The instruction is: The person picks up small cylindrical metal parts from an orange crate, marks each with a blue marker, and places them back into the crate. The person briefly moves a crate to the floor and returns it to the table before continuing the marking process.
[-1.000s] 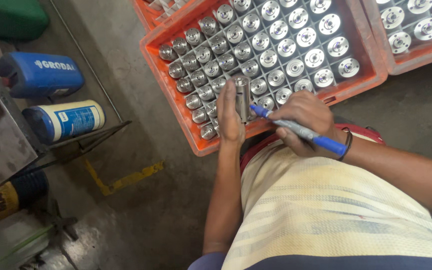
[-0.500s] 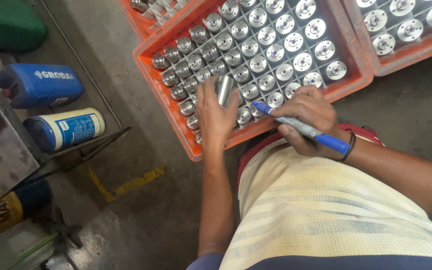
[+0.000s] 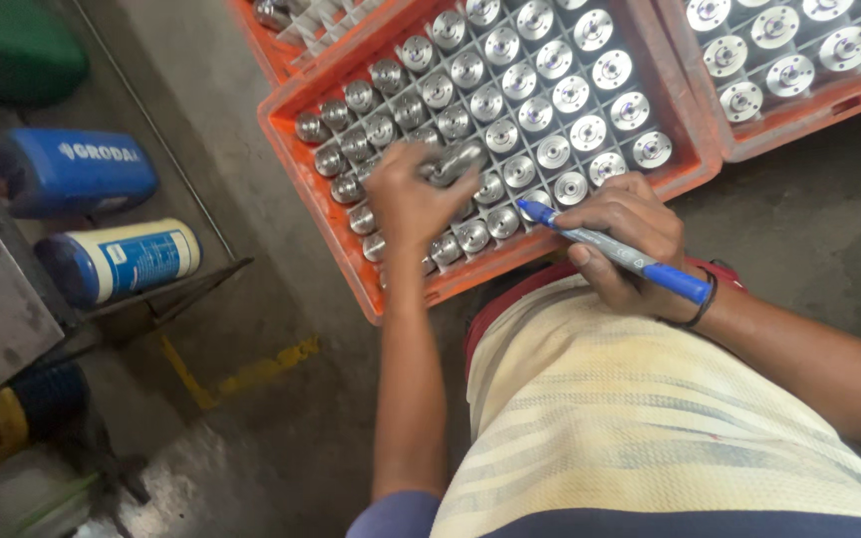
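An orange crate [image 3: 296,164] with a grid of cells holds several shiny metal cylinders [image 3: 553,151] standing upright. My left hand [image 3: 406,204] reaches over the crate's near rows and grips one metal cylinder [image 3: 455,161], tilted and blurred. My right hand [image 3: 630,234] rests at the crate's near edge and holds a blue marker pen [image 3: 610,249], its tip pointing left toward the cylinders. My striped shirt fills the lower right.
A second orange crate [image 3: 799,115] of metal parts sits at the upper right, a third [image 3: 271,40] behind. Two blue bottles [image 3: 117,264] [image 3: 67,169] lie at left beside a metal frame. A green object [image 3: 12,50] sits top left, yellow floor marking [image 3: 241,374] below.
My left hand has carried the cylinder from beside the pen tip up and left over the crate. My right hand and pen stayed near the crate's edge. The view shifted slightly.
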